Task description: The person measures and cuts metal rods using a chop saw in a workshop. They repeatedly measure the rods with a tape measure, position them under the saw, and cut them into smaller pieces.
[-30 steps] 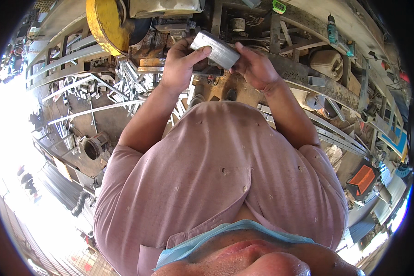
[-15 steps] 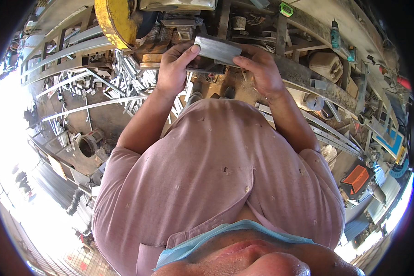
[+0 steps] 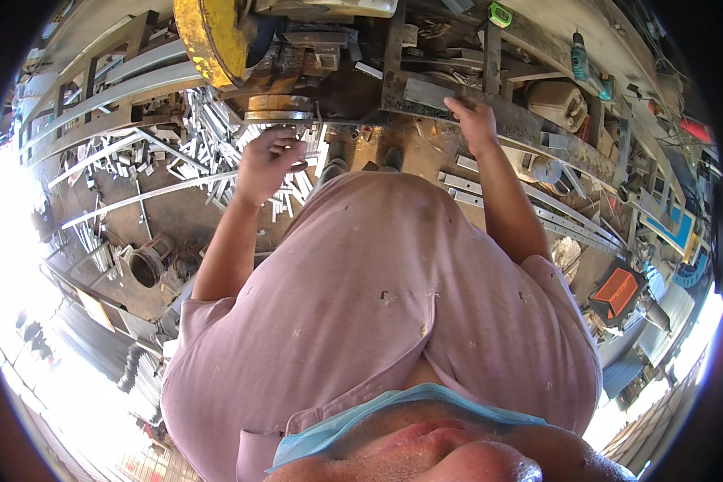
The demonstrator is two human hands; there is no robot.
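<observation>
the short grey metal bar [image 3: 427,94] lies on the rusty desk [image 3: 530,124] at about twelve o'clock from my chest, tucked against the upright frame post [image 3: 394,56]. my right hand [image 3: 474,122] is on its near end, fingers curled over the edge and pressing it down, so that hand is closed on the bar. my left hand [image 3: 267,161] hangs free at about eleven o'clock, fingers loosely bent and holding nothing, just below the round base of the machine with the yellow guard [image 3: 209,36].

what worries me is that guard sits at eleven o'clock, close beside where the bar rests, and my empty hand is nearer to it than i would like. i cannot tell whether anything under it is turning. with one hand alone on the bar, i judge it could swing or slide if it gets knocked, and its cut edges would drag across my fingertips.

farther out, at nine to ten o'clock, a heap of bright metal offcuts [image 3: 209,136] covers the floor, with long strips [image 3: 136,197] lying across it. my shoes [image 3: 361,161] stand right at its edge, so one step left could roll an offcut underfoot and tip me toward the machine. more flat strips [image 3: 530,209] lie at two o'clock by my right elbow, sticking out where a sleeve or forearm could catch them.
</observation>
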